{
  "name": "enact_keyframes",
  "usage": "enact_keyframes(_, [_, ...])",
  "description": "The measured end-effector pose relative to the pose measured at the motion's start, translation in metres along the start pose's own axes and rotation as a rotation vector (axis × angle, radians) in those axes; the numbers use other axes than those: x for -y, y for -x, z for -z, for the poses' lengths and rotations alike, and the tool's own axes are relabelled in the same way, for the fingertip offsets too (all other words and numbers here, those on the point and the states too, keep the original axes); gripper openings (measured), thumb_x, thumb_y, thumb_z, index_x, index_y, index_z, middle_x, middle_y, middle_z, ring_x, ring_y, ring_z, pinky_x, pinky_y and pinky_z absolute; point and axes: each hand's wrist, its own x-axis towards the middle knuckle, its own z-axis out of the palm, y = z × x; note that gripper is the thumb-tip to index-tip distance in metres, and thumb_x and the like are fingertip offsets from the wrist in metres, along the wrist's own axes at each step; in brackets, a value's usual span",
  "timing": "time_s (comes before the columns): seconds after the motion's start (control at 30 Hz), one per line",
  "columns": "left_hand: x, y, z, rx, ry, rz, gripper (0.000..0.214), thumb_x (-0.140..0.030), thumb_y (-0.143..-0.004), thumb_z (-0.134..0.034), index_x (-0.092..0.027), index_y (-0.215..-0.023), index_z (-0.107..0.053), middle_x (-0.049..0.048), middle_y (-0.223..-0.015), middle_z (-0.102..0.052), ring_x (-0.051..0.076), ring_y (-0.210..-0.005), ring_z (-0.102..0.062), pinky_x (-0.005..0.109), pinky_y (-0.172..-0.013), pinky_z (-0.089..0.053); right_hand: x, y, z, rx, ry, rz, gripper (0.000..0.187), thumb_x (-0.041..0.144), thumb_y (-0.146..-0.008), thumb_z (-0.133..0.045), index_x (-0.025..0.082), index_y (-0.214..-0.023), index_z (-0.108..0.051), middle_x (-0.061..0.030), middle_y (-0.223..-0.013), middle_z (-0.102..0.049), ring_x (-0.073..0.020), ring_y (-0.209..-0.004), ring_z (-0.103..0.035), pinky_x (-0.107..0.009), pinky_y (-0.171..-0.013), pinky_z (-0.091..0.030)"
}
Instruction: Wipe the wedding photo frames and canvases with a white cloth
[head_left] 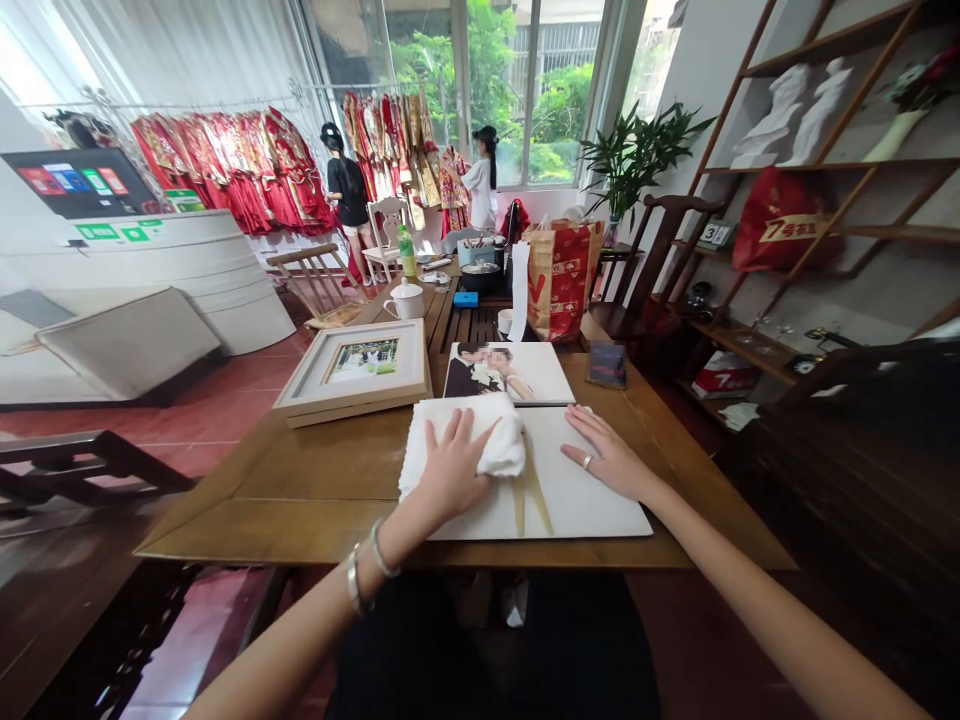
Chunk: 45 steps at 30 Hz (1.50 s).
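Here, in head view, I see L hand (pixel 454 470) w/ fingers spread apart, flat on the cloth (pixel 505 455), which lies on L part of the board (pixel 592 512). R hand (pixel 604 460) rests open-palmed on same board, thumb apart. Photo (pixel 541 376) is just behind.

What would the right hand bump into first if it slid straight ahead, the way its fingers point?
The right hand would probably meet the couple's photo first, near its right corner; the exact gap is hard to judge.
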Motion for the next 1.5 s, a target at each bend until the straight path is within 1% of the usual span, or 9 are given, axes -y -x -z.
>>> enact_keyframes(0.17, [-0.003, -0.012, -0.002, -0.021, -0.01, 0.01, 0.072, -0.014, -0.07, -0.05, -0.022, -0.138, -0.031, 0.0184, -0.146, -0.022, 0.038, -0.135, -0.011, 0.067, -0.099, -0.011, -0.002, 0.0, 0.0, -0.005, -0.002, -0.002, 0.064, 0.056, -0.082, -0.047, 0.025, -0.136, -0.038, -0.0065, -0.148, -0.03, -0.0269, -0.137, -0.021, -0.051, -0.111, -0.021])
enact_keyframes(0.4, [-0.033, 0.068, 0.007, 0.081, 0.027, -0.037, 0.097, -0.005, -0.052, -0.049, -0.03, -0.142, -0.021, 0.0117, -0.151, -0.01, 0.035, -0.136, -0.001, 0.063, -0.102, -0.006, -0.001, -0.001, -0.001, -0.015, 0.015, -0.003, 0.06, 0.053, -0.084, -0.046, 0.022, -0.135, -0.04, -0.0077, -0.147, -0.032, -0.0254, -0.138, -0.021, -0.049, -0.112, -0.021])
enact_keyframes(0.5, [-0.036, 0.082, 0.01, 0.096, 0.057, -0.091, 0.093, -0.007, -0.054, -0.049, -0.03, -0.141, -0.026, 0.0086, -0.151, -0.014, 0.033, -0.136, -0.005, 0.061, -0.104, -0.009, 0.001, -0.001, -0.001, -0.019, 0.017, 0.005, 0.056, 0.05, -0.086, -0.044, 0.023, -0.134, -0.042, -0.0073, -0.146, -0.034, -0.0244, -0.137, -0.023, -0.048, -0.112, -0.021])
enact_keyframes(0.73, [0.007, 0.002, 0.002, 0.019, 0.022, 0.02, 0.057, -0.021, -0.078, -0.045, -0.016, -0.134, -0.039, 0.0157, -0.147, -0.022, 0.031, -0.136, -0.013, 0.059, -0.104, -0.012, 0.007, 0.0, 0.002, -0.013, -0.011, -0.026, 0.06, 0.051, -0.085, -0.045, 0.018, -0.135, -0.041, -0.0093, -0.147, -0.032, -0.0246, -0.138, -0.021, -0.047, -0.112, -0.021])
enact_keyframes(0.83, [0.003, -0.026, -0.001, 0.027, 0.042, 0.053, 0.05, -0.028, -0.085, -0.038, -0.016, -0.133, -0.04, 0.0178, -0.147, -0.022, 0.033, -0.135, -0.013, 0.061, -0.102, -0.014, 0.005, -0.001, 0.0, -0.031, -0.031, -0.024, 0.059, 0.051, -0.084, -0.046, 0.02, -0.134, -0.042, -0.0082, -0.146, -0.033, -0.0251, -0.137, -0.023, -0.048, -0.112, -0.021])
enact_keyframes(1.07, [-0.06, 0.018, -0.017, -0.072, 0.027, -0.094, 0.073, -0.033, -0.075, -0.053, -0.027, -0.142, -0.023, 0.0153, -0.15, -0.011, 0.035, -0.136, 0.004, 0.062, -0.102, 0.003, -0.006, -0.005, -0.006, -0.125, -0.109, 0.047, 0.047, 0.045, -0.091, -0.033, 0.022, -0.126, -0.053, -0.007, -0.14, -0.044, -0.0235, -0.134, -0.032, -0.048, -0.111, -0.022])
enact_keyframes(1.23, [-0.076, 0.053, -0.015, -0.027, 0.001, -0.171, 0.083, -0.042, -0.07, -0.058, -0.029, -0.142, -0.019, 0.0146, -0.151, -0.007, 0.037, -0.135, 0.007, 0.064, -0.101, 0.004, -0.006, -0.005, -0.006, -0.128, -0.096, 0.066, 0.04, 0.035, -0.09, -0.038, 0.025, -0.126, -0.052, -0.0041, -0.14, -0.043, -0.0224, -0.134, -0.031, -0.049, -0.112, -0.022])
enact_keyframes(1.33, [-0.079, 0.04, -0.006, 0.033, -0.02, -0.14, 0.08, -0.043, -0.073, -0.056, -0.026, -0.143, -0.02, 0.0169, -0.149, -0.013, 0.039, -0.135, 0.001, 0.065, -0.101, -0.003, -0.005, -0.004, -0.004, -0.128, -0.106, 0.071, 0.039, 0.03, -0.088, -0.042, 0.024, -0.124, -0.055, -0.005, -0.139, -0.045, -0.0234, -0.133, -0.033, -0.048, -0.111, -0.024])
enact_keyframes(1.5, [-0.082, -0.021, -0.002, 0.016, -0.112, -0.106, 0.077, -0.043, -0.076, -0.057, -0.015, -0.141, -0.026, 0.0224, -0.146, -0.021, 0.04, -0.134, -0.009, 0.066, -0.1, -0.011, -0.005, -0.003, 0.0, -0.182, -0.171, 0.085, 0.038, 0.022, -0.081, -0.046, 0.021, -0.115, -0.063, -0.0069, -0.131, -0.054, -0.0249, -0.126, -0.044, -0.044, -0.107, -0.032])
